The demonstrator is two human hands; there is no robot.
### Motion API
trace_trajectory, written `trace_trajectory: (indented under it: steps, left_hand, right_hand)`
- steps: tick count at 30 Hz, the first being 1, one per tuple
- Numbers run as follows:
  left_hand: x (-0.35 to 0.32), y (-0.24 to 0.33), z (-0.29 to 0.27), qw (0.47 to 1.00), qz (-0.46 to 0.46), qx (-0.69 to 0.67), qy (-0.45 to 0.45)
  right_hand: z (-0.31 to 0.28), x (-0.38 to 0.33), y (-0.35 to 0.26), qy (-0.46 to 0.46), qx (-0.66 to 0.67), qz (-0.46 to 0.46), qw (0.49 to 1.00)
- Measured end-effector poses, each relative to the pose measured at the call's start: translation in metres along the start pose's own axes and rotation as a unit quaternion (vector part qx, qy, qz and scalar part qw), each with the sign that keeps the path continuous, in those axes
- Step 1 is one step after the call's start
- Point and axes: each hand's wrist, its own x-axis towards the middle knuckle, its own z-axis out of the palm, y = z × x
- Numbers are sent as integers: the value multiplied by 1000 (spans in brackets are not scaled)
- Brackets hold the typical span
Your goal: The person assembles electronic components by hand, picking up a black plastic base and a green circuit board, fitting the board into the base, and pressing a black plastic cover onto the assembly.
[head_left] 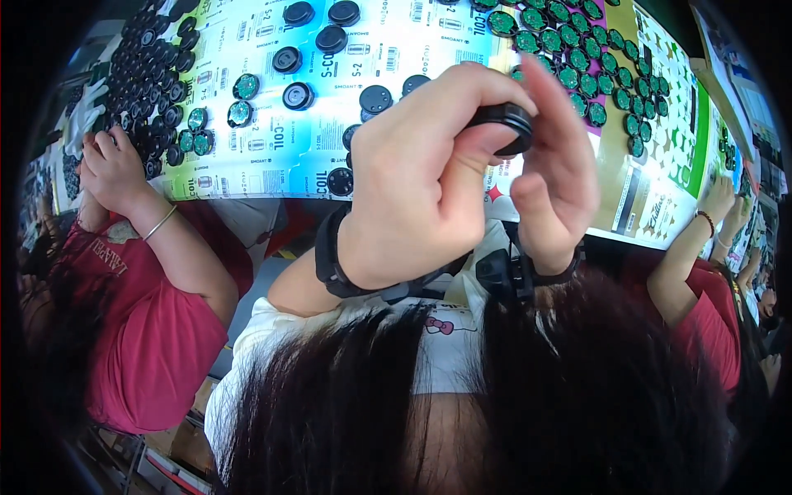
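Raised above the near edge of the table, my left hand (425, 161) is closed around a small, round black plastic casing (505, 128), pinching it between thumb and bent fingers. My right hand (561, 169) stands close on the casing's right side, fingers stretched upward and thumb apart; whether its fingertips touch the casing is unclear. Behind my left hand, a black disc with small holes (375, 100) is partly covered. Further left lie loose black round casings (298, 96) and a few round pieces with green circuit boards (240, 113).
Printed sheets (247, 169) cover the table. Many green-board discs (569, 78) spread across the right side, and black round parts (148, 82) pile up at the far left. Co-workers' hands (115, 169) are at the left edge, and others' hands (719, 202) at the right.
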Motion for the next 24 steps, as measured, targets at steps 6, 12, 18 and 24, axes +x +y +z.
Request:
trace_trajectory:
  steps: [6,12,18,24]
  left_hand:
    - [-1,-13,6,997,-4,72,15]
    - [4,-20,7,995,-28,93,-16]
    - [4,-18,13,991,112,13,70]
    - [4,-16,15,984,151,24,90]
  right_hand:
    - [2,-15,-8,50,243,304,920]
    - [-1,-17,0,63,236,292,925]
    - [-1,-7,-5,12,59,93,994]
    - [3,-5,-5,6,104,84,991]
